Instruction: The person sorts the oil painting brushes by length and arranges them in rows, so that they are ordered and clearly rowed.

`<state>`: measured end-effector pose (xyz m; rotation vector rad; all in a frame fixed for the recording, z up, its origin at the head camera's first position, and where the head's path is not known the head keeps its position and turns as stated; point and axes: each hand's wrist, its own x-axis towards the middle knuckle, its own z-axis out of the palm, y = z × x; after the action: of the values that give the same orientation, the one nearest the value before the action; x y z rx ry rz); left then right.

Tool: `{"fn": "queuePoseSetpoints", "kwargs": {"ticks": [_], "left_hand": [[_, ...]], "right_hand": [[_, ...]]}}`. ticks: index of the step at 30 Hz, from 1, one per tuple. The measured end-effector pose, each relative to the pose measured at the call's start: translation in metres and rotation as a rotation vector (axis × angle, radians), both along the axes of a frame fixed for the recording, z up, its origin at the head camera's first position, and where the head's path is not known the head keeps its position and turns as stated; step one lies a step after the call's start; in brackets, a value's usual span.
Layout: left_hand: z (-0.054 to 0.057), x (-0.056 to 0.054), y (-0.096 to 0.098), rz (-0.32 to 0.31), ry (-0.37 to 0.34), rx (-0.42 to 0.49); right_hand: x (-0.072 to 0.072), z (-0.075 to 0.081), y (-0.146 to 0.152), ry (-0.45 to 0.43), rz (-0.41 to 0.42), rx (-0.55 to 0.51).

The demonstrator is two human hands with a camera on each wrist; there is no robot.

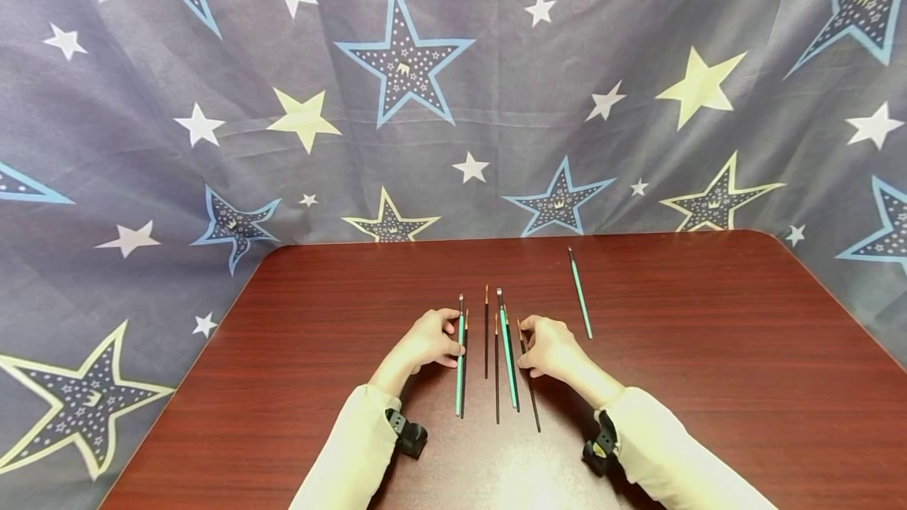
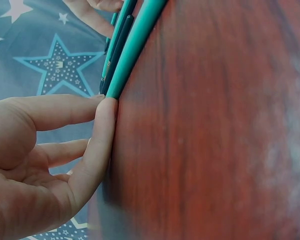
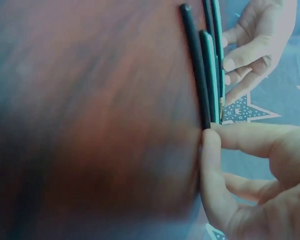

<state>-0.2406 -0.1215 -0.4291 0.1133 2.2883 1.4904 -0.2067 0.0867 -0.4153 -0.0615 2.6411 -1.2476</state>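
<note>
My left hand (image 1: pixel 431 337) pinches a teal-handled paintbrush (image 1: pixel 458 392) between thumb and finger, low at the tabletop. Close along its right side lies a thin dark-handled paintbrush (image 1: pixel 464 384). On the right, my right hand (image 1: pixel 553 349) has thumb and fingertip on a dark paintbrush (image 3: pixel 194 65), which slants with its bristles pointing away from me. Between the hands lie another teal paintbrush (image 1: pixel 507 360) and several slim dark ones, including one set farther back (image 1: pixel 486 341) and one nearer (image 1: pixel 497 392), all roughly parallel.
A separate teal paintbrush (image 1: pixel 581 297) lies at the back right, beyond my right hand. The reddish-brown wooden table (image 1: pixel 298 321) ends at a grey star-patterned cloth (image 1: pixel 439 156) hanging behind it. Each wrist wears a small black camera (image 1: pixel 409 435).
</note>
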Motion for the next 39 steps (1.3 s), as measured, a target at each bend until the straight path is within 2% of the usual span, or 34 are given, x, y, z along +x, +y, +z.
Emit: {"fn": "queuePoseSetpoints", "kwargs": {"ticks": [12,18,24,33,39], "left_hand": [[-0.003,0.0,0.0,0.001,0.004,0.003],[-0.002,0.0,0.002,0.005,-0.001,0.006],[-0.002,0.001,0.001,0.002,0.002,0.016],[-0.003,0.0,0.002,0.013,0.01,0.01],[-0.004,-0.001,0.001,0.021,0.009,0.008]], "right_hand": [[0.0,-0.002,0.002,0.003,-0.013,-0.033],[0.002,0.0,0.009,-0.049,-0.025,-0.125],[0.004,0.001,0.019,-0.092,-0.001,-0.202],[0.013,-0.001,0.035,-0.053,0.014,-0.273],[0.023,0.003,0.043,-0.031,-0.008,-0.275]]}}
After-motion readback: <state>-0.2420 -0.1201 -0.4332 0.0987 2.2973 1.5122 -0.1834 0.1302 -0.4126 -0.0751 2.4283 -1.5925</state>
